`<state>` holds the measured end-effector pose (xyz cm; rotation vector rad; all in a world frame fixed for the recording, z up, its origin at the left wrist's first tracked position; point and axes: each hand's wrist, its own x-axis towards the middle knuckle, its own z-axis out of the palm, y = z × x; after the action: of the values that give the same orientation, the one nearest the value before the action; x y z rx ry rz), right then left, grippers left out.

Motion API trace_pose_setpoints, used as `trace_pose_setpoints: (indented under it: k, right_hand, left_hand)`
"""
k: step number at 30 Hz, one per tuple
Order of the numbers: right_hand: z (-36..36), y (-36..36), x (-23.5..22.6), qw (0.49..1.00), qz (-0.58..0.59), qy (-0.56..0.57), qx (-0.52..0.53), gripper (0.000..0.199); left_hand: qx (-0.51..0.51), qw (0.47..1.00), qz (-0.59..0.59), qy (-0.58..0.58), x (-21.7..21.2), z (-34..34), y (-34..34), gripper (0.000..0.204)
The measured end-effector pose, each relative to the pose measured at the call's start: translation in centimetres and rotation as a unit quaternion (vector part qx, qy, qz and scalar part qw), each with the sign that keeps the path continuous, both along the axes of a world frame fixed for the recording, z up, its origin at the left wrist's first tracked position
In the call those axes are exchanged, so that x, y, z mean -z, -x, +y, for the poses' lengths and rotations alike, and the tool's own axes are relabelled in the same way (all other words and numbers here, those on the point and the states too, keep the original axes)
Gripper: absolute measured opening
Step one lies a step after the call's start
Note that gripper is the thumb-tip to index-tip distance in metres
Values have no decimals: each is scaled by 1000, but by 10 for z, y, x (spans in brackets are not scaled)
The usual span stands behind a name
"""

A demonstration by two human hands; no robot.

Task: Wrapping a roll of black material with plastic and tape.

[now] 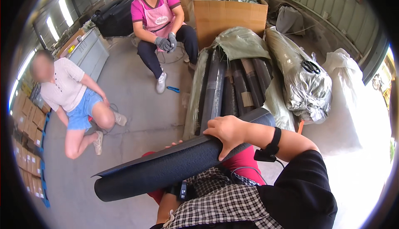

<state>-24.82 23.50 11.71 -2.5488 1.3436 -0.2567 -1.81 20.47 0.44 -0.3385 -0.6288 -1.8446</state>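
Note:
A roll of black textured sheet material lies slantwise across my lap, its loose edge lifted along the far side. My right hand grips the roll from above, right of its middle, with the thumb on the near side and the fingers over the far side. Of my left hand, only fingertips show at the roll's far edge; the roll hides the rest. Its forearm passes beneath the roll, so the hand supports it from below. Ahead, several dark wrapped rolls lie in a green woven sack.
A silvery wrapped bundle with black-handled scissors on it lies right of the sack, beside a white sack. A cardboard box stands behind. Two people sit ahead and left. A blue cutter lies on the floor.

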Motion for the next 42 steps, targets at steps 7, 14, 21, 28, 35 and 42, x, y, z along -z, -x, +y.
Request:
trace_pose_setpoints:
  k: [7,14,21,28,35,42]
  right_hand:
    - [31,-10,-5,1000,-9,6,28,79]
    - [54,-19,8,988,-70,-96,102,93]
    - [73,-46,18,988,6,1,157,100]
    - [80,-32,25,982,-74,-36,170,91]
    - [97,-10,34,946,-153,-142,250,89]
    - [117,32,44,874,-278,-223,329,87]
  left_hand:
    - [37,974,-22,-222,38,8,-15,43]
    - [106,922,-136,-348,5,26,-31,43]
    - [139,919,-181,-321,29,20,-31,42]
    - [165,911,-215,-311,41,19,-21,41]
    - [230,874,-208,-374,37,14,2,40]
    - [275,848,-312,-328,16,-4,59,44]
